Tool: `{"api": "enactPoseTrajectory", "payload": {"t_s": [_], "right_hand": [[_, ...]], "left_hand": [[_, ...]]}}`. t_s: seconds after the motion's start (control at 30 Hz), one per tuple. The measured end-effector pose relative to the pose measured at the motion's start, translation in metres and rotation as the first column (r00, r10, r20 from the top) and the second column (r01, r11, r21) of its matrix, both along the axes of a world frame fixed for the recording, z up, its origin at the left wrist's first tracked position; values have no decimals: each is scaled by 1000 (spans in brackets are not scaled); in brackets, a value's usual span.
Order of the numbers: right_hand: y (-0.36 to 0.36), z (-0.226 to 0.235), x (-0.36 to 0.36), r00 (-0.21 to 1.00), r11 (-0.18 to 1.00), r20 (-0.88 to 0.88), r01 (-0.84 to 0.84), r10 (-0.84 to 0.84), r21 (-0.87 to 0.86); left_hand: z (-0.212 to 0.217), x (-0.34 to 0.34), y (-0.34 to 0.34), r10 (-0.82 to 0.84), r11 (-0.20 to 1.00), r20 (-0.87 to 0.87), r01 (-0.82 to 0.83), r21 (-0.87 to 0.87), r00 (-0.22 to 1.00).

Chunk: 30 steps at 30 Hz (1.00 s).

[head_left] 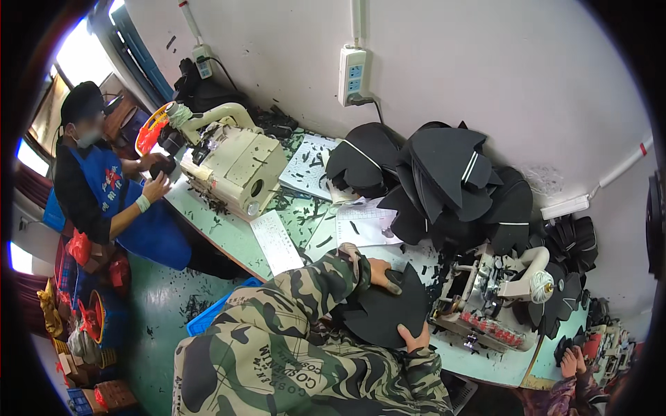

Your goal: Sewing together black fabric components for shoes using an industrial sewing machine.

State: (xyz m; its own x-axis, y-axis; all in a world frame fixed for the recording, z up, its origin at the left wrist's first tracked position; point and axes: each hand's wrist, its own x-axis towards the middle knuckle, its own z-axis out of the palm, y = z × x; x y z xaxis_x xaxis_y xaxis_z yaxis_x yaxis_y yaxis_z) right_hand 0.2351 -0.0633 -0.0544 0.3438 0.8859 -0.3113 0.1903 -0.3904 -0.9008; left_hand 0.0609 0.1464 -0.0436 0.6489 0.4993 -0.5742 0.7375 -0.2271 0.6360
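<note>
A black cut fabric piece (pixel 388 308) with pointed, notched edges lies between my hands near the table's front edge. I cannot tell whether it is one layer or several. My left hand (pixel 383 276) is closed over its upper edge, its fingertips dark. Below, my right hand (pixel 415 336) grips the lower right edge, thumb on top and the other fingers partly hidden underneath. Just right of the piece stands a sewing machine (pixel 479 298) with a cone of pale thread (pixel 541 286). Behind it are stacked black pieces (pixel 444 173), some with white stripes.
Papers (pixel 368 223) and black scraps litter the green table (pixel 222 232). Another cream machine (pixel 232 166) stands at the left, where a co-worker in a blue apron (pixel 149 229) handles something black. At far right, another person's hands (pixel 572 362) are near more machines. A blue crate (pixel 215 308) is below the table edge.
</note>
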Motion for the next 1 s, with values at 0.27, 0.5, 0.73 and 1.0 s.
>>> {"api": "enactPoseTrajectory", "payload": {"t_s": [0.27, 0.5, 0.73, 1.0], "right_hand": [[-24, -13, -1, 996, 998, -67, -53, 54, 17], [-76, -36, 23, 996, 953, -64, 34, -55, -300], [-109, -61, 31, 830, 916, -550, -143, -95, -374], [-125, -60, 17, 579, 943, -746, 240, -329, -230]], "left_hand": [[-4, 7, -31, -90, 996, 64, 88, 30, 994], [2, 33, -66, -261, 965, 101, 264, -15, 960], [-2, 59, -82, -310, 950, 190, 294, 109, 931], [4, 102, -108, 35, 995, 402, 4, -96, 915]]}}
